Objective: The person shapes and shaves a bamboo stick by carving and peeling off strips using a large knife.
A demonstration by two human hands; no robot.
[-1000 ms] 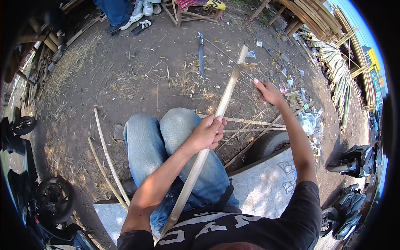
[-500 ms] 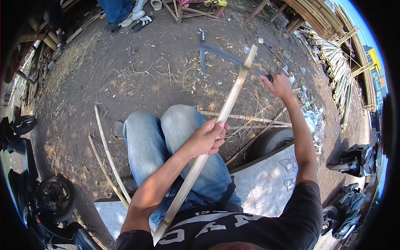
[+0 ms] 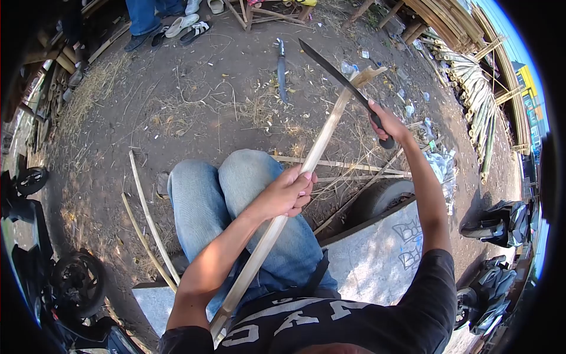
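My left hand (image 3: 287, 192) is wrapped round the middle of a long pale bamboo slat (image 3: 324, 140), above my right thigh. The slat slants from beside my waist up to the right, and its far end is splintered, with a piece bent off to the right. In my right hand (image 3: 387, 123) is the black handle of a machete (image 3: 333, 69). Its dark blade points up and left, crossing the slat just below the splintered end in this view; whether it touches is hard to tell. A second machete (image 3: 282, 76) lies on the ground ahead.
I sit on a concrete slab (image 3: 377, 248) with a tyre (image 3: 383, 197) beside it. Bamboo strips (image 3: 150, 212) lean at the left. Bamboo poles (image 3: 480, 94) are stacked at the right. Motorbikes (image 3: 76, 283) stand on both sides. Another person's feet (image 3: 144, 40) show at the far left.
The machete blade has swung from a blurred stroke across the slat to a steeper, upward angle. My right hand has dropped slightly. The slat's tip now shows a splintered piece bent right.
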